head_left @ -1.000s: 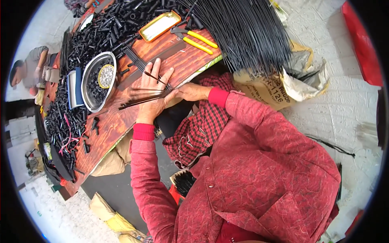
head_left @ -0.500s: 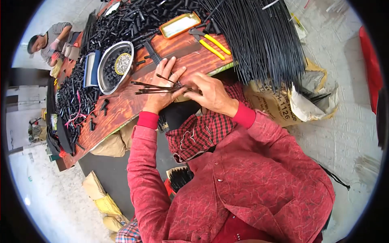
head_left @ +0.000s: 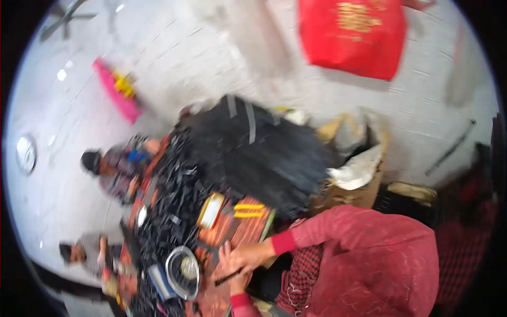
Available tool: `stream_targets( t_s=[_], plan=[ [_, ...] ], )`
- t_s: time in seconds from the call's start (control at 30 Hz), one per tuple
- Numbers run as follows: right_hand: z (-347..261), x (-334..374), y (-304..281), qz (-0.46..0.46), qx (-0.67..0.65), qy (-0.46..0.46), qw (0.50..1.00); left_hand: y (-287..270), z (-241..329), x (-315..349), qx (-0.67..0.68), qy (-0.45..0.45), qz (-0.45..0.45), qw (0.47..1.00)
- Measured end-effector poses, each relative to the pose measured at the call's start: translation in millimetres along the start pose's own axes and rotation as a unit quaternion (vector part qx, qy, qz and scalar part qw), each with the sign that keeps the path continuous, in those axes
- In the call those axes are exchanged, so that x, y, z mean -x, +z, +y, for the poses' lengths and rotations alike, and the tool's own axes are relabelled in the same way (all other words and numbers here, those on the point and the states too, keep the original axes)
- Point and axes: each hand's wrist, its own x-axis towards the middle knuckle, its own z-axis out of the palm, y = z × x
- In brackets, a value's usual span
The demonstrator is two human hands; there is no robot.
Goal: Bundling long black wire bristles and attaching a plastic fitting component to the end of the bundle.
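Observation:
My two hands meet over the near edge of the table, blurred by motion. A short dark bundle of thin black rods [head_left: 227, 278] juts out to the left from between them. My right hand [head_left: 252, 255] reaches in from the right with its fingers closed around the bundle's other end. Beneath and beside it is my left hand [head_left: 226, 260]; some of its fingers point away from me, while its thumb and grip are covered or smeared. Yellow-handled pliers [head_left: 249, 211] lie on the table beyond my hands, near a shallow yellow-rimmed tray [head_left: 203, 216].
A metal bowl [head_left: 171, 264] with a small round container [head_left: 188, 268] stands to the left. Loose black pieces [head_left: 169, 206] cover the table behind it. A thick sheaf of black rods [head_left: 264, 153] overhangs the far side. Two people sit along the table's left. A red bag [head_left: 354, 42] is farther off.
My view has swung, so the table and hands now sit lower in the picture, and a second person and the red bag show. The fanned rods now look like one compact bundle.

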Motion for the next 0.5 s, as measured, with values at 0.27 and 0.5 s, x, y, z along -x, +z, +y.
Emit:
stream_targets(
  t_s=[0.27,0.5],
  plan=[
    [18,2,-20,-0.002,-0.031,0.004,1.000,-18,-13,-5,-0.114,0.069,0.097,0.986],
    [0,-16,-32,-0.043,0.113,0.043,0.992,-89,49,39,0.132,0.018,0.262,0.956]
  ],
)
